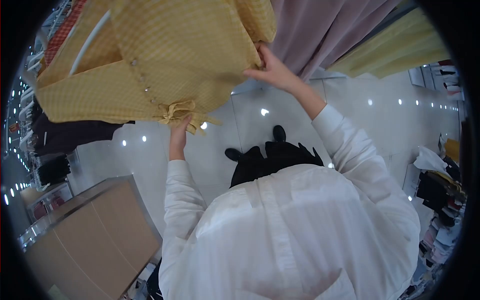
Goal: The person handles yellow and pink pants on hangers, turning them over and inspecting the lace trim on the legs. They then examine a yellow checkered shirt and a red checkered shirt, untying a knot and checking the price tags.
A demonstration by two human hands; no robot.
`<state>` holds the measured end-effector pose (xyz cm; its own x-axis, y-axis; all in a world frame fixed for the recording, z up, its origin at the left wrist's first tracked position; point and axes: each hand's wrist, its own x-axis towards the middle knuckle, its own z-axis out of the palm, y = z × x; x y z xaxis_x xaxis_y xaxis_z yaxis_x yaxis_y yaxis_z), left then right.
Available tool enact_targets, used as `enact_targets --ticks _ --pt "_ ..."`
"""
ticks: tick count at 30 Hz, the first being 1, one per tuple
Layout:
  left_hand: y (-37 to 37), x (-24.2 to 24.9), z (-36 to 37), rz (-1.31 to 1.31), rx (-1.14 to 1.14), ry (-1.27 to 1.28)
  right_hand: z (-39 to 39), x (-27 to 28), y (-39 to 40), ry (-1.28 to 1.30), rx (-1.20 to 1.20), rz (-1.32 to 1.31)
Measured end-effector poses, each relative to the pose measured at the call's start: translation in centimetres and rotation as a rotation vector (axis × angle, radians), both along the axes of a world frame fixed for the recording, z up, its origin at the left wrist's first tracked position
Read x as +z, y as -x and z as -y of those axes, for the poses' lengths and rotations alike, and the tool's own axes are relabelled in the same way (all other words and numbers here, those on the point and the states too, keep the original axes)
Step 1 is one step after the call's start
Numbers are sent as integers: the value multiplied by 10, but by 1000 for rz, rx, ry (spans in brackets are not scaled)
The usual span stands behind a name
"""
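Observation:
A yellow gingham blouse [175,65] with a row of buttons and a tied bow at its hem spreads across the upper left of the head view. My left hand [180,131] is closed at the bow [177,111], its fingers partly hidden by the fabric ties. At the blouse's right edge, my right hand [270,67] pinches the cloth between thumb and fingers. A white hanger [91,42] shows inside the blouse's opening.
Pink draped garments [320,30] and a pale yellow one [395,45] hang at the top right. A wooden counter [95,225] stands lower left. Dark clothes [75,136] hang at left. Piled clothing [440,190] lines the right side. Glossy tiles [215,160] cover the floor.

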<state>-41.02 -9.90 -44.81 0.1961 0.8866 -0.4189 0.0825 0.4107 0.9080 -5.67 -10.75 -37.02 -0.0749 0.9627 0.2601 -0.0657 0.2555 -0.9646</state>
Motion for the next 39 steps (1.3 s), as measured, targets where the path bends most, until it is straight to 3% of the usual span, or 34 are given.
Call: enact_targets --ticks 4,6,10,12,13,15,19,21,22,24,26,27,29,31,35,37,39 --pt "-7 -20 55 211 269 98 13 -40 20 18 -118 133" --pt "-16 -13 73 394 431 172 23 -55 20 389 212 274" --pt "-25 22 97 481 484 158 47 -66 22 544 359 294" --pt "-24 41 104 505 495 125 62 -54 26 549 279 -47" --pt "-23 53 106 506 504 113 66 -46 28 541 290 -44" --pt "-25 90 115 472 615 127 78 -24 30 659 130 -328" --pt "-17 140 134 420 661 40 90 33 25 641 110 -339" --pt "-6 152 146 858 400 -277 98 57 35 638 90 -511" --pt "-7 147 147 871 390 -279 102 63 41 628 81 -503" --pt "-21 129 149 1305 224 -129 109 75 58 694 199 -670" --pt "-50 111 157 1284 -153 -182 122 76 94 593 131 -574" --pt "-53 112 153 1292 -168 -165 128 79 105 569 205 -455" --pt "-65 114 141 963 -48 -161 140 83 122 559 266 -327" --pt "-71 135 111 657 307 46 144 88 136 194 319 -106" --pt "-38 199 86 753 414 -22 152 99 139 272 387 144" --pt "-17 209 80 838 407 -76 156 93 140 173 404 -152" --pt "4 208 70 922 399 -137 159 82 142 209 377 -166"
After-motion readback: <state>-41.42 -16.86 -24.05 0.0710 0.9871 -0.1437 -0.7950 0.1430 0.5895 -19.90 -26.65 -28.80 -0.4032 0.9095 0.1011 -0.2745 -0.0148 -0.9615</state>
